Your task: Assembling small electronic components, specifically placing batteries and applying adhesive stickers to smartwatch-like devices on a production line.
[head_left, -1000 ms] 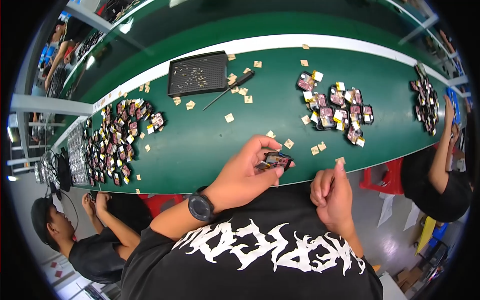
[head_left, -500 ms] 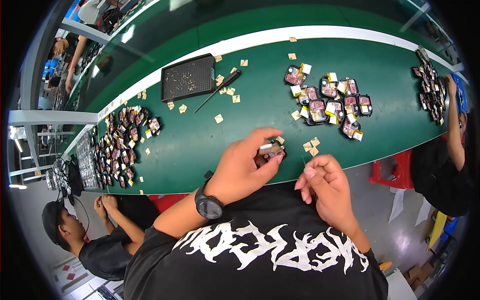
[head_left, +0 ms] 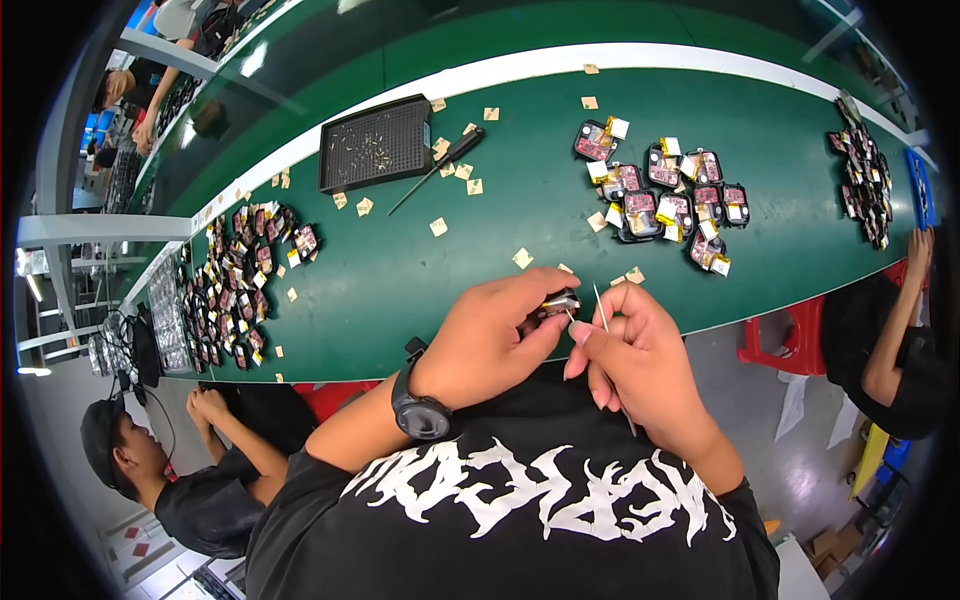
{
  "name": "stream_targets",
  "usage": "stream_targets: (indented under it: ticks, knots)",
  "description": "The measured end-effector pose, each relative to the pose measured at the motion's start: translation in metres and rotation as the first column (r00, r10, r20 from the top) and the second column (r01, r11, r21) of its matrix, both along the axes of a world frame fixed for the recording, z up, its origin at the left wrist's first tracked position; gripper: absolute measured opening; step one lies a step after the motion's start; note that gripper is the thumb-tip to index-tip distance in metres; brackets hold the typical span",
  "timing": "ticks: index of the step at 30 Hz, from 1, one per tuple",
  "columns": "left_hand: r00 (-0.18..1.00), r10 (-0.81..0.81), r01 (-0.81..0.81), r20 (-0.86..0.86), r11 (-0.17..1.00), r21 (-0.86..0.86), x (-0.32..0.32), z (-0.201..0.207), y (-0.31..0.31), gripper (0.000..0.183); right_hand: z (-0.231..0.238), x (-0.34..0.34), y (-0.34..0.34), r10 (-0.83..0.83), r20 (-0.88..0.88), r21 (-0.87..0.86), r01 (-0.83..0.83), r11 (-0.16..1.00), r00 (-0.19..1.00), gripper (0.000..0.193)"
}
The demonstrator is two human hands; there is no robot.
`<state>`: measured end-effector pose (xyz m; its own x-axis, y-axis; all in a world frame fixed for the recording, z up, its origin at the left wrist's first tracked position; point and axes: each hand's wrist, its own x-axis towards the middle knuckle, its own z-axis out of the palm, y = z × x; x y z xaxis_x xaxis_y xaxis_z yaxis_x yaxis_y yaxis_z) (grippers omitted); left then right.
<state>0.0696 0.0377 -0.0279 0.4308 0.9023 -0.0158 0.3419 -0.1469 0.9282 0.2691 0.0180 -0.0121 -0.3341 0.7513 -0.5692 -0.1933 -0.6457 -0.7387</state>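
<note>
My left hand (head_left: 490,335) is closed around a small black device casing (head_left: 563,301), tilted up near the table's front edge; its fingers hide much of it. My right hand (head_left: 635,345) is close beside it, thumb and fingers pinching a thin, pale, pointed metal tool (head_left: 600,305). The tool's shaft also shows below the hand. A fine tip by the right thumb reaches the casing's edge; whether it touches inside I cannot tell. Beyond my hands lies a group of open black casings (head_left: 640,213) with red circuit boards and silver-white battery packs.
A black tray (head_left: 375,150) of small pieces lies at the back, with a black-handled screwdriver (head_left: 437,170) beside it. Small tan paper squares (head_left: 438,227) are scattered about. More casings are heaped at left (head_left: 235,285) and far right (head_left: 862,175). Co-workers sit at both sides.
My right hand has moved left and up, bringing the tool to the casing. The casing has tilted in my left hand. Another tan square shows beyond my left hand. The right-hand co-worker's arm has lowered.
</note>
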Motion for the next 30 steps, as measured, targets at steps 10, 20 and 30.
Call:
stream_targets:
  ticks: [10, 20, 30]
  knots:
    - [0.977, 0.058, 0.054, 0.205, 0.863, -0.503, -0.010, -0.003, 0.000, 0.036, -0.014, -0.010, -0.011, -0.082, 0.060, 0.141, 0.073, 0.987, 0.995, 0.019]
    - [0.913, 0.132, 0.151, 0.387, 0.771, -0.618, -0.011, -0.007, -0.003, 0.039, -0.024, 0.004, -0.012, -0.208, -0.102, 0.308, 0.230, 0.923, 0.973, 0.021]
    - [0.990, -0.128, 0.140, 0.058, 0.852, -0.505, -0.011, 0.015, 0.000, 0.033, -0.015, 0.007, 0.005, -0.031, 0.291, 0.614, -0.162, 0.773, 0.956, 0.030]
